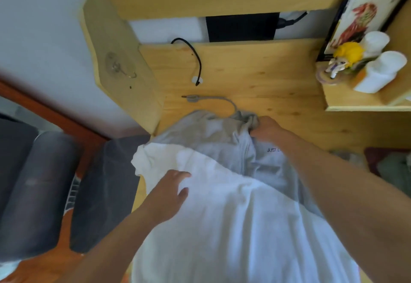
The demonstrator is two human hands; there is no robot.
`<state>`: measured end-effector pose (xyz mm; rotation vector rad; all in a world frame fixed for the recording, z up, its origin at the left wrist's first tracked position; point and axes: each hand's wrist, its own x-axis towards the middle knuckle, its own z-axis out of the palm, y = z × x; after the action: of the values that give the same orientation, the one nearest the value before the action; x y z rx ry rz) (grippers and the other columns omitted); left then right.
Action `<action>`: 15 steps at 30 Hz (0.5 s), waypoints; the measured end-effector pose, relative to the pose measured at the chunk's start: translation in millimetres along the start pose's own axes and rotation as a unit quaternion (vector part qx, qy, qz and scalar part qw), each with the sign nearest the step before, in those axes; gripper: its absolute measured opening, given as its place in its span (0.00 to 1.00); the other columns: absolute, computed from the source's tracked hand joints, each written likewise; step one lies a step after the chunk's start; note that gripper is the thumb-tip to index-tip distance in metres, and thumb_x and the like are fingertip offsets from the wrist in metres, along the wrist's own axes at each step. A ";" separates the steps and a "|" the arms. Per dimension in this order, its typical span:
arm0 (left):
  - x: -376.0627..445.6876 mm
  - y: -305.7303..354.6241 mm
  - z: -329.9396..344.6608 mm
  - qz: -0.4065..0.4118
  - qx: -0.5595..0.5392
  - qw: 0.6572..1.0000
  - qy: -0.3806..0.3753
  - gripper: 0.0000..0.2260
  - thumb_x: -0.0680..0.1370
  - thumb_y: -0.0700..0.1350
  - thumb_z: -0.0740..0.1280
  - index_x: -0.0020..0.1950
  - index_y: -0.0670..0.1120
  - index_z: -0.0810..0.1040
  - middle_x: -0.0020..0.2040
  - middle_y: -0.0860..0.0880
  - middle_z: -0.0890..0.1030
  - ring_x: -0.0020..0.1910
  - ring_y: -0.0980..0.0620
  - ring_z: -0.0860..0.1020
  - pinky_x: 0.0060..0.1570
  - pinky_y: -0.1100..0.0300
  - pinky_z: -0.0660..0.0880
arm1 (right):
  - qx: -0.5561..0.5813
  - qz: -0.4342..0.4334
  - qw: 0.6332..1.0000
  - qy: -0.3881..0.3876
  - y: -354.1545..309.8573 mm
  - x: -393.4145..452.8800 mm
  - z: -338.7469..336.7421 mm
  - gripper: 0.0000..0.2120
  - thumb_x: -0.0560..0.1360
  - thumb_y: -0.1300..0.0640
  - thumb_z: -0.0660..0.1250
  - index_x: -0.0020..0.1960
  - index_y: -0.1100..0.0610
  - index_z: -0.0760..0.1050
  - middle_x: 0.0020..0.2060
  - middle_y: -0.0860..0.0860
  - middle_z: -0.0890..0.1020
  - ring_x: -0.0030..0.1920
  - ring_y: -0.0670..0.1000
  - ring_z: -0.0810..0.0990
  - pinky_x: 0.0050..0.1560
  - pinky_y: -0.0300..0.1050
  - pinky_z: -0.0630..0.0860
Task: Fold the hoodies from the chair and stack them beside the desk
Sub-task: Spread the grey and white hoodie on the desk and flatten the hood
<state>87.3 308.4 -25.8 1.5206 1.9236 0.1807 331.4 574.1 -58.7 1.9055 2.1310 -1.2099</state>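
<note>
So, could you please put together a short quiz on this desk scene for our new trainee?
1. True or false: the right hand grips the bunched top of the grey hoodie.
2. What does the left hand rest on? A) the black cable B) the white garment C) the framed picture
3. Fill in: the hoodie's grey drawstring lies on the wooden ____.

Key:
1. True.
2. B, the white garment.
3. Desk.
</note>
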 end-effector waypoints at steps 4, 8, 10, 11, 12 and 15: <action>25.5 3.0 -28.4 0.056 -0.111 0.980 0.154 0.19 0.82 0.40 0.65 0.73 0.50 0.73 0.66 0.56 0.72 0.65 0.54 0.73 0.68 0.57 0.69 | -0.032 -0.300 0.931 0.205 -0.4 -103.4 7.9 0.12 0.68 0.63 0.65 0.50 0.57 0.80 0.42 0.54 0.75 0.43 0.57 0.75 0.44 0.51 0.73; 27.0 -2.0 -53.2 0.083 -0.156 0.940 0.290 0.16 0.78 0.32 0.66 0.63 0.48 0.78 0.55 0.58 0.74 0.57 0.51 0.75 0.59 0.58 0.71 | -0.267 -0.349 0.897 0.047 63.2 -221.4 56.4 0.20 0.66 0.68 0.65 0.51 0.48 0.78 0.45 0.48 0.72 0.45 0.51 0.71 0.49 0.42 0.64; 25.5 -4.4 -55.9 0.105 -0.164 0.934 0.300 0.14 0.78 0.32 0.65 0.60 0.45 0.79 0.55 0.57 0.75 0.58 0.50 0.76 0.61 0.54 0.72 | -0.285 -0.219 0.933 -0.028 98.4 -250.2 70.9 0.18 0.66 0.70 0.64 0.44 0.47 0.72 0.47 0.47 0.77 0.49 0.53 0.77 0.53 0.41 0.67; 24.5 -4.4 -53.7 0.105 -0.172 0.935 0.291 0.13 0.78 0.33 0.65 0.59 0.46 0.80 0.55 0.57 0.76 0.58 0.52 0.76 0.61 0.53 0.72 | -0.259 -0.124 0.958 -0.026 107.7 -256.2 71.2 0.16 0.69 0.69 0.61 0.43 0.47 0.70 0.50 0.47 0.79 0.53 0.54 0.79 0.54 0.42 0.68; 22.7 -2.4 -51.5 0.099 -0.179 0.940 0.272 0.13 0.79 0.33 0.65 0.58 0.49 0.80 0.55 0.56 0.77 0.57 0.56 0.75 0.59 0.54 0.73 | -0.225 -0.037 0.974 -0.006 112.4 -259.3 68.2 0.17 0.72 0.68 0.59 0.44 0.45 0.73 0.52 0.46 0.80 0.57 0.52 0.79 0.55 0.41 0.70; 17.1 4.2 -40.0 0.069 -0.187 0.969 0.144 0.12 0.80 0.39 0.68 0.60 0.53 0.79 0.57 0.59 0.76 0.55 0.65 0.74 0.57 0.54 0.75 | -0.136 0.039 0.981 0.131 103.4 -251.2 48.3 0.14 0.77 0.64 0.61 0.51 0.49 0.82 0.49 0.46 0.82 0.54 0.51 0.80 0.49 0.43 0.71</action>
<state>66.0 336.8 -0.2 1.4271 1.8623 0.8183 459.9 333.3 -18.7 2.0934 2.1762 -0.6426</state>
